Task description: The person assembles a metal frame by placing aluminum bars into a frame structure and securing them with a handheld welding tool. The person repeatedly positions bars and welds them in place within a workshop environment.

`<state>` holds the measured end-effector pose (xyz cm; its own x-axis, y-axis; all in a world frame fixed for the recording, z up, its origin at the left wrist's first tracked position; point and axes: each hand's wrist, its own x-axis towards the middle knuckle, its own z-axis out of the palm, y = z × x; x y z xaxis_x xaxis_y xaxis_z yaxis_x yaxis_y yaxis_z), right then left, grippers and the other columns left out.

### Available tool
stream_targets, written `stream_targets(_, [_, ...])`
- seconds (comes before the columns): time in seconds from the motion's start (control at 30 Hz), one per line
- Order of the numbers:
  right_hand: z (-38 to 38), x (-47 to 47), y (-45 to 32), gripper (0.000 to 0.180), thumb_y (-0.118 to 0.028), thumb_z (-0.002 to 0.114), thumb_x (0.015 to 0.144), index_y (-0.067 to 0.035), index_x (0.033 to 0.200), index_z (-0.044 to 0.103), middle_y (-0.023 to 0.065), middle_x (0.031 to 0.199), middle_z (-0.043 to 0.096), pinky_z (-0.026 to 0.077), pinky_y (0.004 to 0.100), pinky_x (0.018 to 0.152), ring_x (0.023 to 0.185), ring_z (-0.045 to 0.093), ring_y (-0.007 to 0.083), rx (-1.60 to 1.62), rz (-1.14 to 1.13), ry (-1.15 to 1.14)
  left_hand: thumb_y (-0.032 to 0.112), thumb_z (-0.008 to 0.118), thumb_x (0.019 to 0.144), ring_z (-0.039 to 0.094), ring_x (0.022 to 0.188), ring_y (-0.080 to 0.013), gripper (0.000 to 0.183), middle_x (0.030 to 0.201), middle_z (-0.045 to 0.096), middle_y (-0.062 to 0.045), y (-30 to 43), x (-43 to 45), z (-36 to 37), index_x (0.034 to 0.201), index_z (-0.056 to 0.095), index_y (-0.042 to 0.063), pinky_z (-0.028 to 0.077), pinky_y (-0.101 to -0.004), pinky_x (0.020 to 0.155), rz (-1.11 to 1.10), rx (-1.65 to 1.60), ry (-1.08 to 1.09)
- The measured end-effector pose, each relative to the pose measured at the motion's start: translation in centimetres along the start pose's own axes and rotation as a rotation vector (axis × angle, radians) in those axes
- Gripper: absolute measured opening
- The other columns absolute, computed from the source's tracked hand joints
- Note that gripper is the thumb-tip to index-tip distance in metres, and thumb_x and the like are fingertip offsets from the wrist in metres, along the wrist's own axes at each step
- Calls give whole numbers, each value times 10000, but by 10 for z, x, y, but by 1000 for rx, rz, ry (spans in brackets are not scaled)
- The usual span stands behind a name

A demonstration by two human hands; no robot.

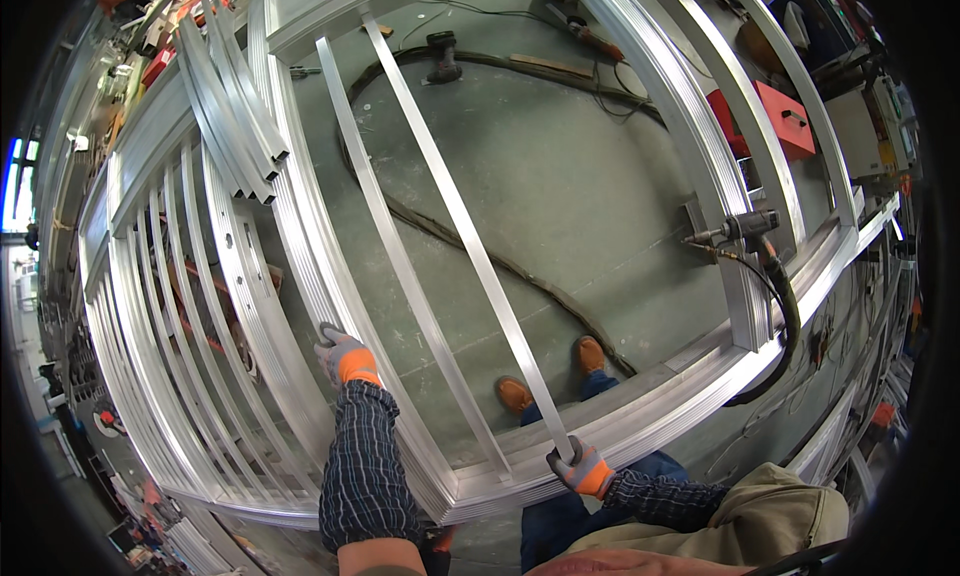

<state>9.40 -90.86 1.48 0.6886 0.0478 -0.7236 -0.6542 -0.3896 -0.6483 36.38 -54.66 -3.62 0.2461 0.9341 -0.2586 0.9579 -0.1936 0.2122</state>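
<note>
My right hand [581, 467], in a grey and orange glove, is closed around the near end of a slim aluminium bar [465, 234] at the frame's near rail. The bar's far end meets the far rail. My left hand [346, 357], gloved alike, rests on a wide ribbed aluminium profile [319, 238]; whether its fingers grip the profile is unclear. Between the hands, a second slim bar [409, 268] spans the frame. Several loose square aluminium tubes [229, 103] lie across the frame at the upper left.
A pneumatic drill [742, 227] with a hose lies on the right profile. Inside the frame, a cordless driver [442, 56] and a thick sleeved cable [525, 276] lie on the floor around my boots. A red case [784, 122] stands beyond the right rails. Closely spaced bars fill the left section.
</note>
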Motion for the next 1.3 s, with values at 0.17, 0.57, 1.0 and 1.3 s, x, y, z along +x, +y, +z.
stream_targets(0.17, [1, 1, 1, 269, -241, 734, 857, -40, 958, 588, 150, 774, 663, 524, 392, 684, 742, 681, 285, 13, 17, -14, 537, 372, 1000, 561, 1238, -334, 650, 1359, 573, -168, -2, 4, 4, 1379, 497, 24, 445, -449, 1034, -6, 2, 13])
stream_targets(0.57, [4, 3, 9, 257, -230, 725, 859, -33, 961, 595, 149, 789, 660, 520, 388, 694, 759, 669, 273, 48, 37, -32, 537, 399, 995, 562, 1238, -343, 649, 1353, 576, -177, -10, 13, 17, 1383, 497, 27, 442, -459, 1037, -6, -5, 75])
stream_targets(1.0, [5, 6, 12, 321, -262, 725, 862, -23, 1041, 608, 200, 858, 691, 537, 403, 723, 822, 702, 331, 13, 50, -58, 516, 408, 999, 576, 1213, -351, 631, 1315, 597, -192, -12, 15, 19, 1350, 514, 3, 459, -434, 1023, 12, -46, 77])
stream_targets(1.3, [3, 4, 2, 292, -241, 717, 873, -30, 1022, 581, 152, 826, 664, 520, 388, 708, 781, 672, 272, 55, 45, -58, 521, 404, 996, 568, 1229, -353, 635, 1346, 583, -184, -15, 20, 22, 1370, 502, 16, 452, -446, 1027, 5, -46, 68])
